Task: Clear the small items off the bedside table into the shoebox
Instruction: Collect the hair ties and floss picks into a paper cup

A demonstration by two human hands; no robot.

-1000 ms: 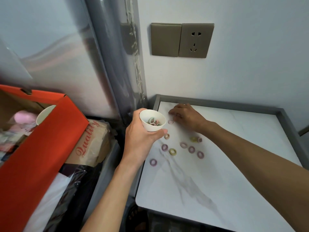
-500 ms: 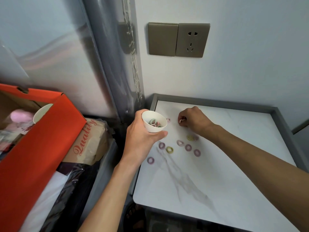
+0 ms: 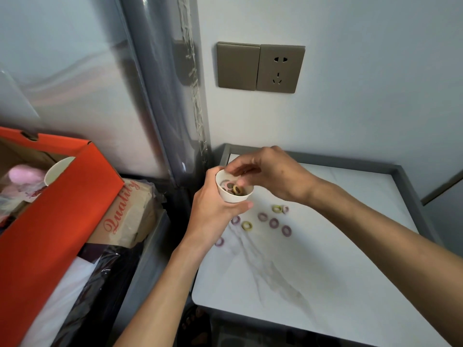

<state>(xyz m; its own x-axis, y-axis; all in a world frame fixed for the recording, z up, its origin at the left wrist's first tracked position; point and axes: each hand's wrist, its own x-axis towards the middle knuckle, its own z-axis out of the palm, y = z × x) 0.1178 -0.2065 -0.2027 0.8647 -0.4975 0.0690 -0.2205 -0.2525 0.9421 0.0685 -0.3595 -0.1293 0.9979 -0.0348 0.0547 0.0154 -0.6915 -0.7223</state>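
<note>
Brought the right hand [image 3: 270, 174] up off the surface [image 3: 313, 284] to the mouth of the small white cup [image 3: 234, 196] since half a second ago.

Gripping the cup in the left hand [image 3: 213, 211], fingers wrapped round its wall, just above the surface's left edge near the back corner. Holding the right fingertips [image 3: 241, 181] curled down over the rim; too blurred to tell whether anything is pinched there. Can see several rings inside the cup, a yellow one [image 3: 237, 189] on top. Counting eight more loose rings [image 3: 274, 222] lying on the marble just in front of the cup, one purple ring [image 3: 219, 241] apart beside the left wrist. Seeing the orange shoebox [image 3: 62, 196] open at far left, well apart from the surface, with a paper cup [image 3: 59, 169] and something pink [image 3: 22, 175] inside.
</note>
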